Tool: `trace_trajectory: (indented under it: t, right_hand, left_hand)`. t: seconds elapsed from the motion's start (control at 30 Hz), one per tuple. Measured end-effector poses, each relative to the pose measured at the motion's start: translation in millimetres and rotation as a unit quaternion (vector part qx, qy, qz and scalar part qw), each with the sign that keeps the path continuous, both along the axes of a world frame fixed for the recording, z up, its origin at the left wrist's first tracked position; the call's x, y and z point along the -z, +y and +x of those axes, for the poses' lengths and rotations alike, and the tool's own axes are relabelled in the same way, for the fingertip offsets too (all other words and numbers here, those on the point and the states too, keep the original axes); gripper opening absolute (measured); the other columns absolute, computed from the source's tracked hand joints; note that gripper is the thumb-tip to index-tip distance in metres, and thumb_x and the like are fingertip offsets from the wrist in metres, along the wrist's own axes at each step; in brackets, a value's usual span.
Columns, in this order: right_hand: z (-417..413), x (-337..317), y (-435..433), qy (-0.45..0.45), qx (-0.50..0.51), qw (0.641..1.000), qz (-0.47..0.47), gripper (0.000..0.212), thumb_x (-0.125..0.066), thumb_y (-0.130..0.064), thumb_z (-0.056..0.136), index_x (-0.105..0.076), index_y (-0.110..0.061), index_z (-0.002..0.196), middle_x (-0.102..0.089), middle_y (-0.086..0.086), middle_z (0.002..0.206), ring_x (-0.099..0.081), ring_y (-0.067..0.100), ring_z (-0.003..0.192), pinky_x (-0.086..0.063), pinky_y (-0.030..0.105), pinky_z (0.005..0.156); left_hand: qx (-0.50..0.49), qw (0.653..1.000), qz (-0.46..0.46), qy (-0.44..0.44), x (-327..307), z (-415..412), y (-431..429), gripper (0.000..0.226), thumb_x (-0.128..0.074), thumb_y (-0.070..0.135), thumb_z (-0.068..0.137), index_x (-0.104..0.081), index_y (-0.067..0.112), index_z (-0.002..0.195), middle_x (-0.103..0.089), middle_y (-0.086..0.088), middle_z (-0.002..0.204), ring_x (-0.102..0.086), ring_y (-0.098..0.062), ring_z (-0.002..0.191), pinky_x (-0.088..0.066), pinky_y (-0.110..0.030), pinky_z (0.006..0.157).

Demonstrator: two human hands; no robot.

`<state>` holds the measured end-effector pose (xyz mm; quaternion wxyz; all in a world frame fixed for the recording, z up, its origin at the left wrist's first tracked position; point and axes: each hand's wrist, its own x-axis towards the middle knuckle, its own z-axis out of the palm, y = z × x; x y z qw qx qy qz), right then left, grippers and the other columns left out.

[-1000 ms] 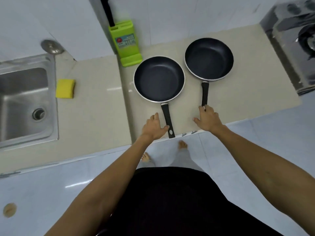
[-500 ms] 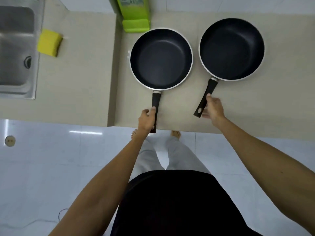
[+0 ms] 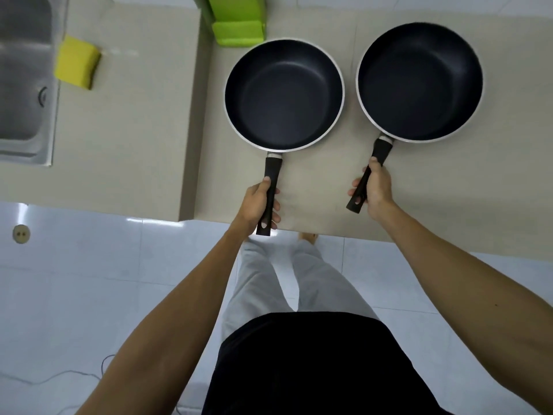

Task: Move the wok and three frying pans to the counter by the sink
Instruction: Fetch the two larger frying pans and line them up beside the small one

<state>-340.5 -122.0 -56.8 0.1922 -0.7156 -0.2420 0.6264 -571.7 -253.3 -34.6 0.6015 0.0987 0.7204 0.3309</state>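
Observation:
Two black non-stick frying pans with pale rims sit side by side on the beige counter (image 3: 329, 181). My left hand (image 3: 258, 205) is closed around the black handle of the left pan (image 3: 284, 94), near the counter's front edge. My right hand (image 3: 375, 190) grips the slanted handle of the right pan (image 3: 419, 82). Both pan bowls look empty. No wok or third pan is in view.
A lower counter section (image 3: 128, 130) lies to the left, with a yellow sponge (image 3: 77, 66) beside the steel sink (image 3: 24, 85). A green holder (image 3: 236, 25) stands at the wall behind the left pan. White tiled floor lies below the counter edge.
Both hands went from resting beside the handles to closing around them. The view has drawn closer, so the pans look larger and the stove at the right has left the frame.

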Motion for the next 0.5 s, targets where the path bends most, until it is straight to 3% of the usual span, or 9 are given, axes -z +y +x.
trace_trajectory:
  t: [0.27,0.5]
  right_hand:
    - [27,-43,-7,0.121,0.088,0.989,0.000,0.039,-0.050,-0.042,0.102,-0.051,-0.017,0.072,-0.053,0.002,0.053,-0.052,0.019,0.041,-0.040,0.023,0.040]
    - [40,-69,-5,0.129,0.077,0.989,0.007,0.033,-0.046,-0.040,0.106,-0.054,-0.016,0.086,-0.052,-0.002,0.049,-0.046,0.014,0.038,-0.036,0.021,0.039]
  left_hand:
    - [0.000,0.999,0.033,-0.017,-48,19,20,0.041,-0.033,0.041,0.107,-0.053,0.007,0.095,-0.054,-0.003,0.049,-0.050,-0.017,0.035,-0.046,-0.027,0.036]
    - [-0.015,0.999,0.032,-0.006,-73,23,37,0.036,-0.035,0.040,0.104,-0.051,0.010,0.090,-0.049,0.003,0.048,-0.043,-0.013,0.035,-0.041,-0.025,0.036]
